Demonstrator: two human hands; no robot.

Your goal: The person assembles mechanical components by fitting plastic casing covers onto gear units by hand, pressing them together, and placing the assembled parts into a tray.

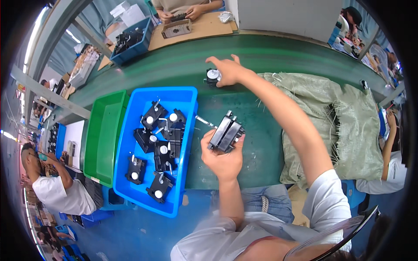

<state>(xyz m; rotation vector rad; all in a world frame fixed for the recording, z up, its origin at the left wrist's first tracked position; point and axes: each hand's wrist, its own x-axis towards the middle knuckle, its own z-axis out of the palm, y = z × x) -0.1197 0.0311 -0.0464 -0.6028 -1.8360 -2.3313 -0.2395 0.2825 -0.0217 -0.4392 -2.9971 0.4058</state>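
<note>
My left hand point(223, 164) is closed around a black plastic block-shaped part point(226, 133), holding it above the green work surface. A thin metal lever point(206, 122) sticks out beside this part toward the blue bin. Farther away, my right hand point(229, 71) is stretched over the green belt, its fingers spread. Close by its thumb sits a small black part with a white round knob point(213, 75); whether the thumb touches it I cannot tell. Several similar black parts with white knobs point(163, 150) lie in the blue bin point(183, 191) to the left.
Left of the blue bin stands a green bin point(102, 141). A pale green woven sack point(313, 100) covers the right side of the bench. Across the belt point(270, 52), a person handles a dark part over a small box point(176, 29), near another blue bin point(146, 37). Other people sit left and right.
</note>
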